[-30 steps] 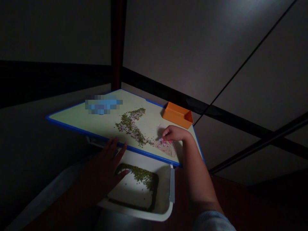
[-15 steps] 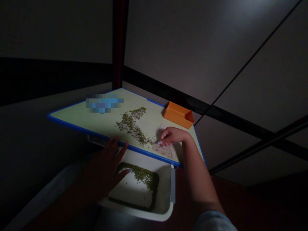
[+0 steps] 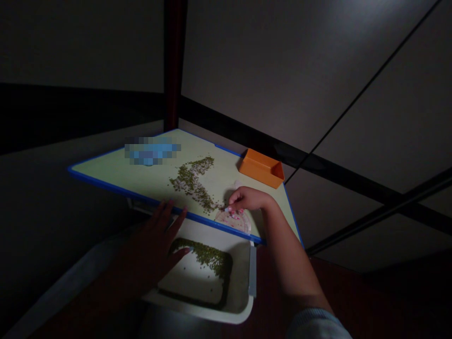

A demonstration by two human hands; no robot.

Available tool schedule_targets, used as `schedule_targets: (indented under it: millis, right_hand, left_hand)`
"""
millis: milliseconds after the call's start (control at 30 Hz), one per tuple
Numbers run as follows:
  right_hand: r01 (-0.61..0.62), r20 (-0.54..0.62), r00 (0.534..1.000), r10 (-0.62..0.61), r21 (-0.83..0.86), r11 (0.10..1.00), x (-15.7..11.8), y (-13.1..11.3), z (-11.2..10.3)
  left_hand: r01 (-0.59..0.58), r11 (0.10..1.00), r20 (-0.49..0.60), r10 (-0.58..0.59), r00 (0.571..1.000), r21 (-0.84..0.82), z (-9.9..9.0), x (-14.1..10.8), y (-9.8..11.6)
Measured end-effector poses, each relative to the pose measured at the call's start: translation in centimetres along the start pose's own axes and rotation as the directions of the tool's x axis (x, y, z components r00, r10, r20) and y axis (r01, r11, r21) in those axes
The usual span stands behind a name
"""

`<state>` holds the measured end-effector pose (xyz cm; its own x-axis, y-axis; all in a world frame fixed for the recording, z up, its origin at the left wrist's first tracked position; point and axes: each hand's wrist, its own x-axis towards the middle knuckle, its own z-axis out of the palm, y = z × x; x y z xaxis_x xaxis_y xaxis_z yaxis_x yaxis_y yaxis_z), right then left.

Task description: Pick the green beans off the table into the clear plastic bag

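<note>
My right hand (image 3: 243, 198) is closed over a pale round disc (image 3: 231, 225) with a ribbed rim and pinkish marks, which looks like a small plate. The disc stands at the near right of a pale board (image 3: 109, 168) with a blue edge. Small green beans (image 3: 192, 181) lie scattered in a curved band just left of it. My left hand (image 3: 160, 242) is in shadow, fingers spread at the board's near edge, the thumb out over a white bin (image 3: 247, 301). Whether its fingertips press on the edge is hard to tell.
More green beans (image 3: 212, 259) lie inside the bin, mostly along its far side. An orange open box (image 3: 259, 170) stands at the board's far right edge. A blurred-out blue thing (image 3: 153, 150) lies at the far left. Dark walls border the board behind.
My right hand and the disc have shifted a little left, closer to the beans. My left hand keeps its place.
</note>
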<state>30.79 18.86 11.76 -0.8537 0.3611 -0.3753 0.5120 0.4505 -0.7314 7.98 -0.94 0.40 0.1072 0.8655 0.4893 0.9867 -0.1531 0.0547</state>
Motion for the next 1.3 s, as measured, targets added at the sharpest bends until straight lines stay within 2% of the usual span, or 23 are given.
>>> schedule_targets:
  millis: [167, 500, 667, 933, 1133, 1300]
  right_hand:
    - [0.013, -0.015, 1.0, -0.014, -0.011, 1.0, -0.1, 0.1, -0.1]
    - [0.049, 0.028, 0.998, -0.049, -0.024, 0.998, 0.2, 0.0, 0.1]
    - [0.021, -0.029, 0.999, -0.023, -0.067, 0.997, -0.7, 0.5, -0.9]
    - [-0.107, -0.207, 0.975, 0.079, -0.128, 0.986, -2.2, 1.3, -2.3]
    - [-0.112, -0.157, 0.983, 0.091, -0.129, 0.985, -1.2, 1.1, -1.6]
    - [-0.071, -0.164, 0.985, 0.052, -0.111, 0.991, -0.7, 0.9, -1.1]
  left_hand:
    - [0.014, 1.0, 0.048, -0.014, 0.999, 0.003, 0.1, 0.0, 0.0]
    - [-0.034, 0.998, -0.031, 0.036, 0.999, 0.056, 0.3, -0.2, -0.2]
    - [-0.057, 0.997, -0.038, 0.059, 0.998, 0.052, 0.3, -0.1, -0.3]
    - [-0.005, 1.0, 0.032, 0.005, 0.999, 0.0, 0.2, -0.2, -0.5]
    - [-0.006, 1.0, 0.042, 0.006, 0.999, 0.002, 0.3, -0.2, -0.6]
    - [-0.004, 1.0, 0.033, 0.003, 0.999, 0.018, 0.4, -0.2, -0.6]
